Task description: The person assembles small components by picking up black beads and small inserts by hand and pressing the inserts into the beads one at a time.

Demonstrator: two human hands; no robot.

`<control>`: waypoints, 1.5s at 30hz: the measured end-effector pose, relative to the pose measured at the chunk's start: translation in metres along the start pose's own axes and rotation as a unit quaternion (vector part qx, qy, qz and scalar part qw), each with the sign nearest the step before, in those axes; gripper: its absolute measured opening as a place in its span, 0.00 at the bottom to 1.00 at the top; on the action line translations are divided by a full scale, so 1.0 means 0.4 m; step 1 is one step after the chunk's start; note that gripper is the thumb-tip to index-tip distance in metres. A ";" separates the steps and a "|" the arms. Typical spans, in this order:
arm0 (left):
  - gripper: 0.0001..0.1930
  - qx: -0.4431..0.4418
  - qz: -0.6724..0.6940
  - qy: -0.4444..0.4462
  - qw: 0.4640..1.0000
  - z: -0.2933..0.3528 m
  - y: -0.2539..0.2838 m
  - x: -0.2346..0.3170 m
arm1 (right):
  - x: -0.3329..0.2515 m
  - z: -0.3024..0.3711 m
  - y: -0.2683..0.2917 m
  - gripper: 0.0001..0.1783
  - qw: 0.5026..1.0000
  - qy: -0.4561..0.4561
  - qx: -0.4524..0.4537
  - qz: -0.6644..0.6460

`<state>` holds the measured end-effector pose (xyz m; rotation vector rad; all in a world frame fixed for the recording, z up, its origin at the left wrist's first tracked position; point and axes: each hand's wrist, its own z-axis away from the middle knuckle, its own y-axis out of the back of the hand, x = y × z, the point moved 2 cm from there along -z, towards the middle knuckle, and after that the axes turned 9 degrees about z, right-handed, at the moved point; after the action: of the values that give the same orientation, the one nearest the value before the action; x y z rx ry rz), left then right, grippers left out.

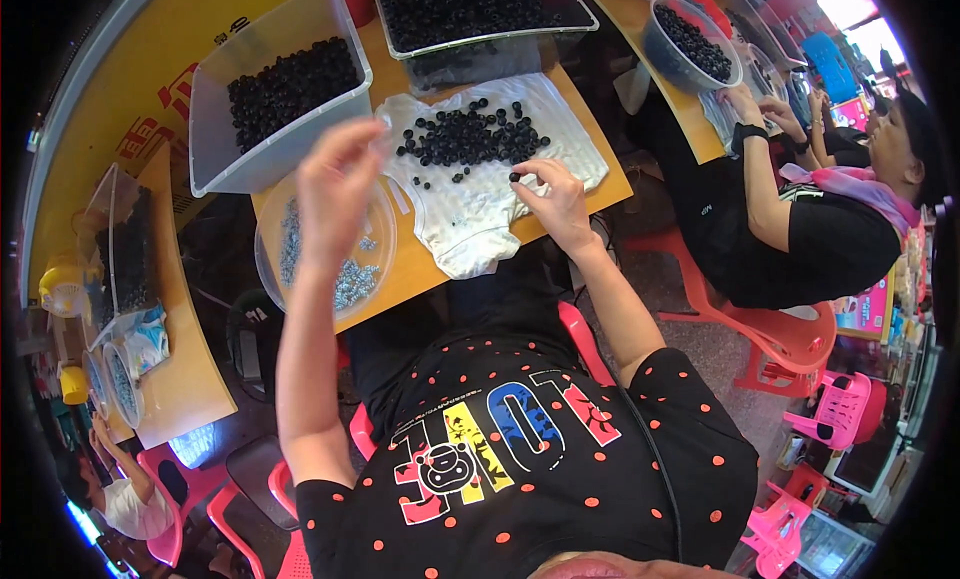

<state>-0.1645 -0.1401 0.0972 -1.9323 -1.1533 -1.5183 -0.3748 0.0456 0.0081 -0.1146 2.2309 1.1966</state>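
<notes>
Pinching right hand [562, 204]: thumb and fingertips grip one small black piece [515, 177] at the near right edge of a heap, a hold that probably suits so small a thing.
Left hand [342, 184]: raised, fingers curled, blurred; whether it grips anything, I cannot tell.
Round clear tub [394, 237]: below the left hand and partly hidden by that forearm, with blue-and-white bits [355, 284] inside, likely set there for a short reach.
White cloth [455, 219]: spread beneath and between the hands, wrinkled toward the body; it perhaps keeps round pieces from rolling.
Black heap [470, 134]: on the cloth, just beyond and between the hands, loosely spread, perhaps so that single pieces come away easily; a few strays lie nearer.
Wooden table [590, 114]: under all of this, its bare edge showing beyond the right hand.
Left bin [212, 119]: translucent, just beyond the left hand, partly filled with black pieces, seemingly a supply within reach.
Far bin [520, 41]: straight beyond the heap, also holding black pieces.
Co-worker [825, 214]: well off to the right of the right hand, seated at another table, hands near a clear bowl [738, 76] of dark pieces.
</notes>
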 end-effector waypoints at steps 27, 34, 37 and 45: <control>0.09 0.110 0.558 0.399 0.719 0.397 -0.112 -0.160 | -0.115 0.034 -0.113 0.09 0.975 0.156 -0.147 0.059; 0.08 0.098 0.571 0.388 0.717 0.382 -0.113 -0.154 | -0.125 0.036 -0.091 0.09 0.977 0.153 -0.141 0.049; 0.10 0.092 0.570 0.383 0.721 0.374 -0.113 -0.148 | -0.179 0.029 -0.037 0.07 0.977 0.072 -0.183 -0.088; 0.11 0.092 0.546 0.339 0.761 0.374 -0.115 -0.123 | -0.270 0.032 0.016 0.06 0.963 0.219 -0.147 -0.057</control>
<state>-0.1171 -0.0191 -0.0031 -1.2448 0.1930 -1.1245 -0.2828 0.0384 0.0658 -0.6788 2.3497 1.5483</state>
